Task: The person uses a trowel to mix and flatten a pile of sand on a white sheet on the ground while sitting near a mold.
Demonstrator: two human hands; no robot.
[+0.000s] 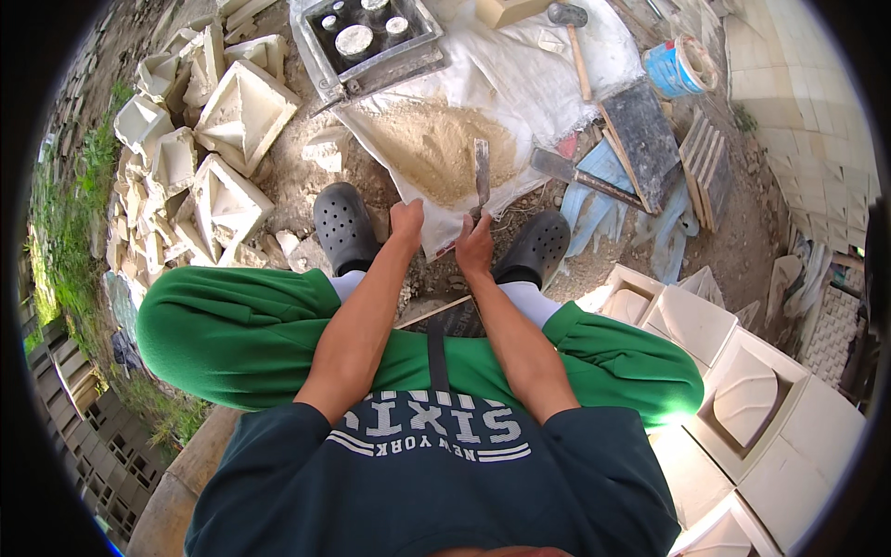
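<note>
My left hand (406,223) is closed on the near edge of a white sheet (506,88), just in front of my left clog. My right hand (474,243) is closed around the lower end of a small trowel (482,174), close to the sheet's near corner. The trowel's narrow, crusted blade points away from me over a heap of tan powder (436,139) spread on the sheet. Whether my right fingers also pinch the sheet is hard to make out. Beyond the powder stands a grey metal mould (432,56) with several round, pale-topped pieces inside.
Hollow cast pieces (246,116) and rubble pile up at left. A mallet (581,65), a flat-bladed tool (585,176), a dark board (642,135) and a blue bucket (670,71) lie or stand at right. Pale moulded blocks (742,390) sit beside my right knee.
</note>
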